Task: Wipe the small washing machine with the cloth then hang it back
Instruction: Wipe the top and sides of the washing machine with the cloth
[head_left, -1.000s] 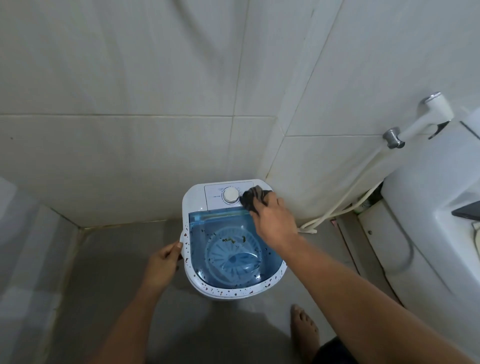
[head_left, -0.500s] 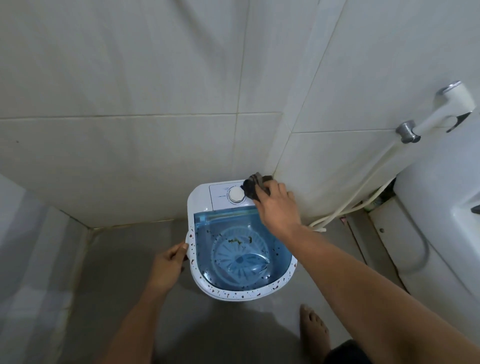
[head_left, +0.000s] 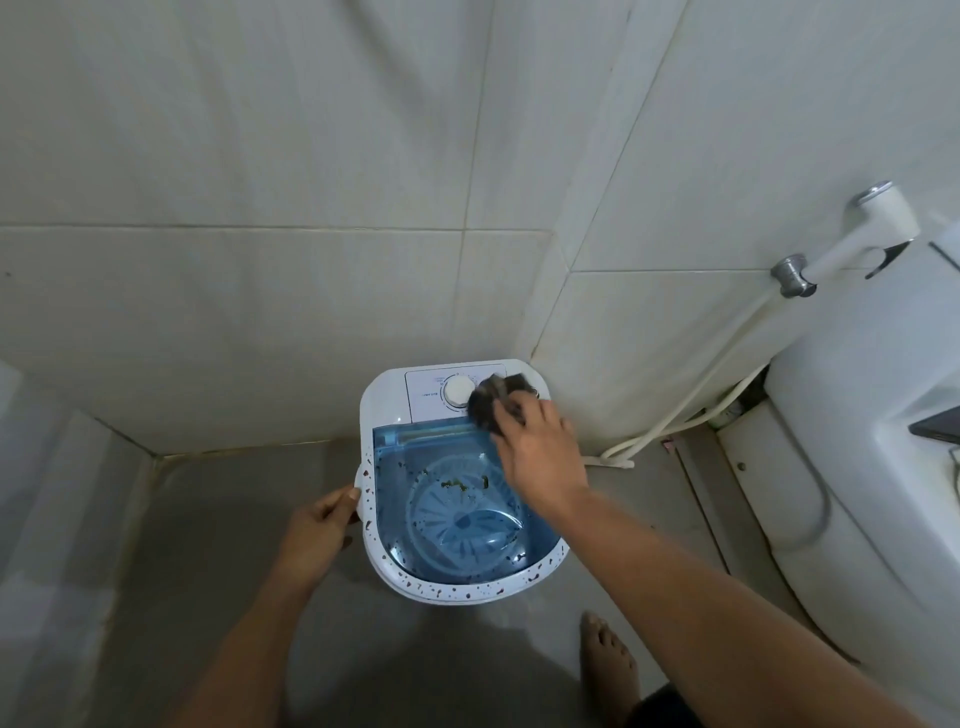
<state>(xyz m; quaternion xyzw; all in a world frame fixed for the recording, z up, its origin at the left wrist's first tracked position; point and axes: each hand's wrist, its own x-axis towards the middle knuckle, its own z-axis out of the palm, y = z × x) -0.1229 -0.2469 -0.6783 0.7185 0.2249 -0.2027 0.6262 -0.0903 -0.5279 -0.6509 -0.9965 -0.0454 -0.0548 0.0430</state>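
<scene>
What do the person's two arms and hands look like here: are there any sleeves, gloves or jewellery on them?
Both forearms are bare to the frame edge, with no sleeves in view. The left hand and the right hand wear no gloves. No rings, watch or bracelets show on the fingers or wrists. No markings are visible.

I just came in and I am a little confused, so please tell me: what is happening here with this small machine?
A person is wiping a small washing machine that stands on the bathroom floor, in the corner. The right hand presses a dark cloth on the white control panel, beside the round dial. The left hand holds the machine's left edge. Reddish specks dot the white rim, and bits of dirt lie on the blue lid, so wiping is not finished.
</scene>
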